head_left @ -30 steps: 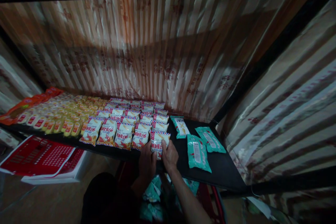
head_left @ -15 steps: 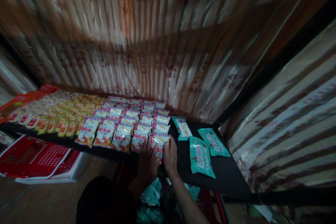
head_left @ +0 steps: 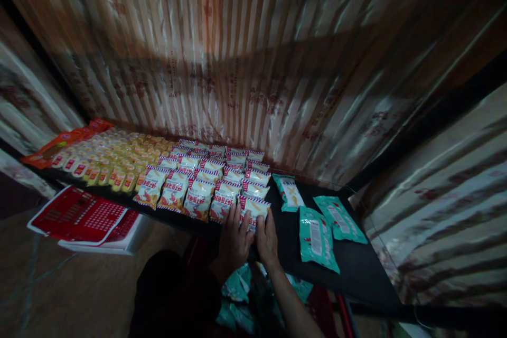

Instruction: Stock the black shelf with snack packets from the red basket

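Both my hands rest on the front packet of the rightmost row of white, red and blue snack packets (head_left: 253, 207) on a black shelf (head_left: 356, 269). My left hand (head_left: 233, 240) lies with fingers spread over the packet's left edge. My right hand (head_left: 267, 235) presses its fingers on the packet's right lower corner. Several rows of the same packets (head_left: 198, 182) stretch back toward the wall. Three teal packets (head_left: 317, 229) lie loose on the shelf to the right of my hands.
Yellow packets (head_left: 106, 161) and orange ones (head_left: 59, 142) fill the shelf's left part. A red basket (head_left: 83, 216) lies on the floor at left. More teal packets (head_left: 237, 288) sit below the shelf by my arms. Striped foil sheeting (head_left: 253, 63) backs the shelf.
The view has shifted, so the shelf sits further right. My hands stay on the front packet, the left fingers now spread more over it.
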Demonstrator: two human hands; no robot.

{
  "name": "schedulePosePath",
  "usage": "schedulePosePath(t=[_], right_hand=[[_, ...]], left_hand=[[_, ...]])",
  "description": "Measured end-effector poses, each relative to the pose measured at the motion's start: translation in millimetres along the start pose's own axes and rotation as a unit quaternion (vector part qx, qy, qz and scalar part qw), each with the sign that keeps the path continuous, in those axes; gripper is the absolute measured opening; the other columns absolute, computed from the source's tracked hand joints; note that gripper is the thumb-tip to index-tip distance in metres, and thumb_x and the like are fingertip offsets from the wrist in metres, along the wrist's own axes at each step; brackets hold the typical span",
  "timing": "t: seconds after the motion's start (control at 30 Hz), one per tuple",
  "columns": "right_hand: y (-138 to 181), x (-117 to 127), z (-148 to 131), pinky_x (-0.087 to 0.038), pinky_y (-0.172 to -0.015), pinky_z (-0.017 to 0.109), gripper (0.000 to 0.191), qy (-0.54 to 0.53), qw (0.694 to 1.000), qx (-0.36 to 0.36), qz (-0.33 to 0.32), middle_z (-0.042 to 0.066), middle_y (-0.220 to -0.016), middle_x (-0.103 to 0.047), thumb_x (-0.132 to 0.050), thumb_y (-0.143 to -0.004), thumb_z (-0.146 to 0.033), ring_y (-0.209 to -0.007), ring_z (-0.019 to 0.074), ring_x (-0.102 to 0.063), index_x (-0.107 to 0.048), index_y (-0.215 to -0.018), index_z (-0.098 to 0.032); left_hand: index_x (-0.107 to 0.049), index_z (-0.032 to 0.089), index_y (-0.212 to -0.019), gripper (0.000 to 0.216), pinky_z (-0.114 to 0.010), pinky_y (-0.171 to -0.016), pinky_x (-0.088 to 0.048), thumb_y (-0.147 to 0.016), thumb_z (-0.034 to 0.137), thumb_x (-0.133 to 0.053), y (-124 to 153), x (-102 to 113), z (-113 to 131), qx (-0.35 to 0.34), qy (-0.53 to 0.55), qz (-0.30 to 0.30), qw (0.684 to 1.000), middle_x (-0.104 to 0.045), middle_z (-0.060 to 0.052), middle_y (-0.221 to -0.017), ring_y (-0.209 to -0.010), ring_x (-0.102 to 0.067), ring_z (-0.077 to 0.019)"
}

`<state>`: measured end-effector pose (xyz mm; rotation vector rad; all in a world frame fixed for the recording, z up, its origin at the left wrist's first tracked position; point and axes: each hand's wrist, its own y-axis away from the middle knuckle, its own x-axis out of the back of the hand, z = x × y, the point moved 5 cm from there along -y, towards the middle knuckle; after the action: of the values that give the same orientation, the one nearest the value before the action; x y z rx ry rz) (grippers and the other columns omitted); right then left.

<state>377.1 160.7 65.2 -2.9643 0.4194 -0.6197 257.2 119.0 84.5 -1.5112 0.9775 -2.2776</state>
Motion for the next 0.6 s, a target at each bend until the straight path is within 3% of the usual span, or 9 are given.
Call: schedulePosePath(t=[0.17,0.33,0.5,0.6], right_hand=[[19,14,-2,-0.025,-0.110,0.047,0.077,-0.004,1.000,-0.005,0.003,0.017,-0.146,-0.036,-0.027,-0.086,-0.063,-0.135,0.0280,-0.033,-0.033,-0.141,-0.011],[43,27,0,-0.028,-0.109,0.046,0.065,-0.016,0.999,0.009,0.032,0.016,-0.141,-0.042,-0.029,-0.089,-0.057,-0.132,0.0258,-0.037,-0.040,-0.136,-0.013],[62,42,2,-0.040,-0.098,0.044,0.058,-0.077,0.995,-0.001,0.064,0.017,-0.126,-0.055,-0.031,-0.089,-0.054,-0.115,0.0247,-0.053,-0.046,-0.128,-0.013],[82,55,8,-0.046,-0.089,0.041,0.049,-0.078,0.995,0.006,0.064,0.013,-0.110,-0.063,-0.035,-0.090,-0.051,-0.100,0.0224,-0.060,-0.051,-0.120,-0.015]], left_hand=[[-0.020,0.013,-0.145,0.059,-0.053,-0.111,-0.026,-0.090,0.022,-0.041,7,7,-3,0.010,0.036,0.025,0.999,-0.017,-0.017,-0.153,-0.142,-0.012,-0.0303],[-0.020,0.014,-0.144,0.056,-0.050,-0.109,-0.032,-0.091,0.017,-0.037,41,25,1,0.064,0.076,0.042,0.994,-0.023,-0.017,-0.151,-0.142,-0.016,-0.0278],[-0.043,0.017,-0.131,0.042,-0.046,-0.104,-0.042,-0.089,0.015,-0.038,95,22,32,0.029,0.137,0.009,0.990,-0.044,-0.012,-0.141,-0.136,-0.032,-0.0242],[-0.058,0.024,-0.112,0.038,-0.033,-0.095,-0.052,-0.087,0.007,-0.035,124,12,49,0.031,0.162,-0.018,0.986,-0.061,-0.005,-0.123,-0.121,-0.052,-0.0161]])
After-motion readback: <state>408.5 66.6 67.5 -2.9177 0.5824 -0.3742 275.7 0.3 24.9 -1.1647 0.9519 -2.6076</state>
